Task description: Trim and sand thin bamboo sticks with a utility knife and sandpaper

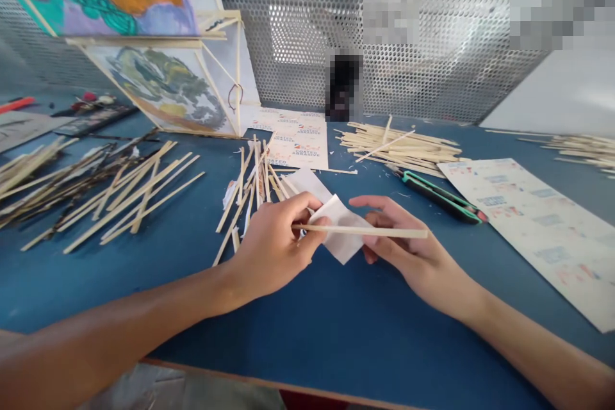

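My left hand (283,237) is closed, pinching one end of a thin wooden stick (365,230) between thumb and fingers. The stick points to the right, roughly level, above the table. A folded piece of whitish paper (343,221) sits around the middle of the stick, its corners pointing up and down. At the paper's right edge, the thumb and lower fingers of my right hand (408,243) are closed on it, with the index finger raised apart. The stick's free end passes in front of my right hand. Part of the right fingers is hidden behind the paper and stick.
Loose sticks (144,195) lie at left, with more sticks (250,186) beyond my left hand and a pile (408,144) at the back. A green-black utility knife (439,197) rests beside a printed abrasive sheet (538,218). Painted panels (163,86) stand at back left before perforated metal.
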`<control>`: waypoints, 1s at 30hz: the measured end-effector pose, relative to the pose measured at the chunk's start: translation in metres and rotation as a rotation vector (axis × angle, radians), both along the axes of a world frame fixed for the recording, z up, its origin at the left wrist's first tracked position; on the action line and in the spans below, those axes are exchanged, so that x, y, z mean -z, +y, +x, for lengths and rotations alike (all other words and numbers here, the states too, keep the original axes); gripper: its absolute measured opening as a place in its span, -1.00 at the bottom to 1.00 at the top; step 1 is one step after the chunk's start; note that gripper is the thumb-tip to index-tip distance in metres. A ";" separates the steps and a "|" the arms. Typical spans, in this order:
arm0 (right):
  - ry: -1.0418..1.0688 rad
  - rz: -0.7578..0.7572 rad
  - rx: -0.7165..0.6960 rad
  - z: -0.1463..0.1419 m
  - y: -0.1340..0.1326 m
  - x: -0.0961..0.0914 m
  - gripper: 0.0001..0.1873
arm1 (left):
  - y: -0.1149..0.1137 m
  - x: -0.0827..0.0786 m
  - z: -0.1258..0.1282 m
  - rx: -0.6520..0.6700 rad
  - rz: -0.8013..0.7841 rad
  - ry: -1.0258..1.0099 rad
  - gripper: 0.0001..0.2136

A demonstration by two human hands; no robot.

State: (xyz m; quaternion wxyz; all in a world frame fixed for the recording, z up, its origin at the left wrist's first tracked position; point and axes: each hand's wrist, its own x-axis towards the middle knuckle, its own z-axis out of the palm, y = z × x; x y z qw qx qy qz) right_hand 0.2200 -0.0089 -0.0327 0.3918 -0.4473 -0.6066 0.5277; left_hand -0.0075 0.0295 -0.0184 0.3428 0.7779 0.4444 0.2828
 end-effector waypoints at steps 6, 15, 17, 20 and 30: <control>0.242 -0.105 0.072 -0.002 -0.001 0.001 -0.70 | 0.009 0.002 -0.002 -0.069 -0.006 -0.072 -0.88; 0.633 -0.398 -0.039 0.006 0.001 -0.014 -0.67 | 0.013 0.007 -0.004 -0.083 -0.018 -0.083 -0.94; 0.676 -0.409 -0.061 0.008 0.001 -0.014 -0.67 | 0.013 0.006 -0.004 -0.082 -0.019 -0.094 -0.93; 0.722 -0.430 -0.071 0.010 -0.001 -0.014 -0.65 | 0.013 0.006 -0.003 -0.080 -0.015 -0.101 -0.93; 0.612 -0.361 -0.089 0.008 0.004 -0.017 -0.75 | 0.014 0.009 -0.002 -0.067 0.001 -0.089 -0.93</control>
